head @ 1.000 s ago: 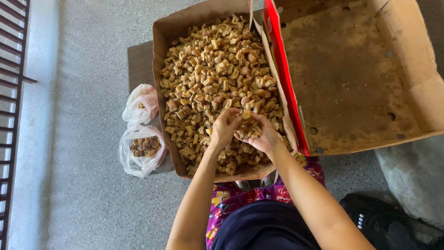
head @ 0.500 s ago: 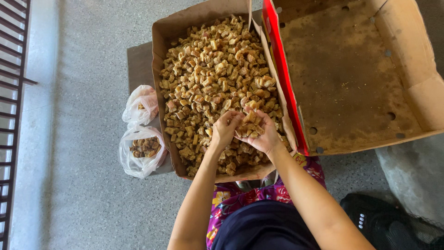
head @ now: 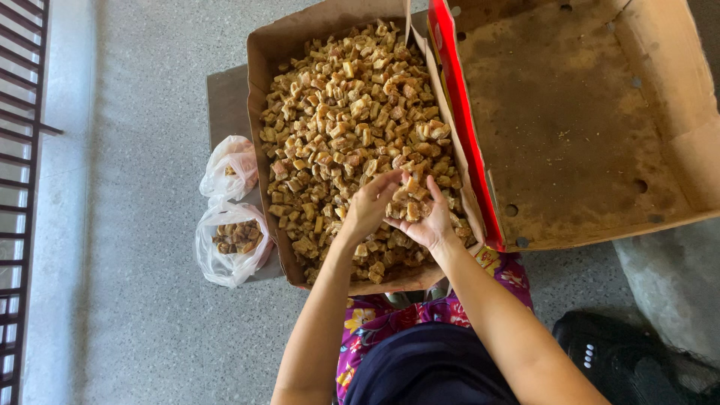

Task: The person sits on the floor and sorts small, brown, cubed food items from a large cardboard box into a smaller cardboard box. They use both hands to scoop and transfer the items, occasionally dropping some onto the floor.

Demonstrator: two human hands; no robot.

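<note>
Below, both hands [head: 401, 208] cupping tan chunks [head: 341, 112], brown carton [head: 259, 90]

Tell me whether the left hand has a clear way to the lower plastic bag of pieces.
Probably yes: the left hand is over the full box, and only the box's low cardboard wall stands between it and the open-topped bag.

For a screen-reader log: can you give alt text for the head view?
Two bare hands, left hand and right hand, cup a heap of tan chunks over a full cardboard box. An empty box lies open to the right; two plastic bags sit on the floor to the left.
</note>
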